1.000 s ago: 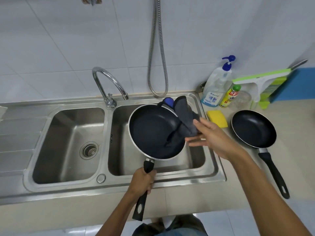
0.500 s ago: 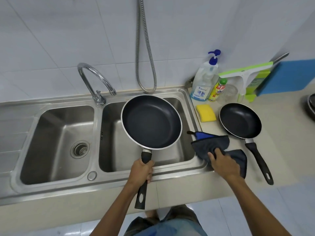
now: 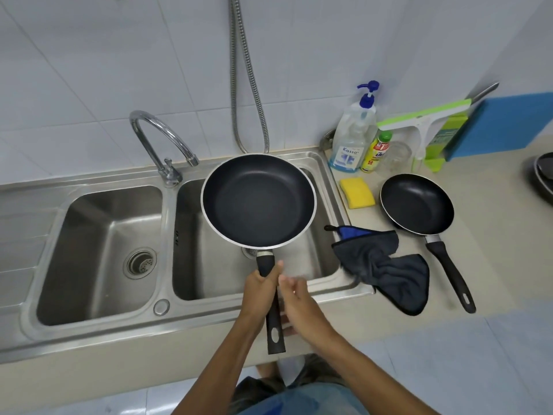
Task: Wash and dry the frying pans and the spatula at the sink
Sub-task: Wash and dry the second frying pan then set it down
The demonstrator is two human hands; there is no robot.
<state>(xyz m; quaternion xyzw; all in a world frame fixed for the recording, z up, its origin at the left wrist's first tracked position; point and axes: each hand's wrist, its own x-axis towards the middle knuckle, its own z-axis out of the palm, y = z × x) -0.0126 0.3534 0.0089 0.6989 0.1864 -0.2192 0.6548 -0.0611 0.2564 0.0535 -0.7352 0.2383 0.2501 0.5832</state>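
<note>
L hand [image 3: 258, 295]: we clench handle of big pan [image 3: 258, 200], level over R basin of sink [image 3: 185, 322] so drips fall in.
R hand [image 3: 299, 304]: fingers released, beside handle.
Small pan [image 3: 417, 203]: on counter [image 3: 493, 235], by sink's R edge.
Cloth [image 3: 386, 268]: sink's front-R corner, within reach.
Spatula: not seen.

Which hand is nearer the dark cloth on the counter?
Right. The right hand is just beside the handle of the large pan, on the side towards the cloth but apart from it. The left hand grips that handle, farther away.
</note>
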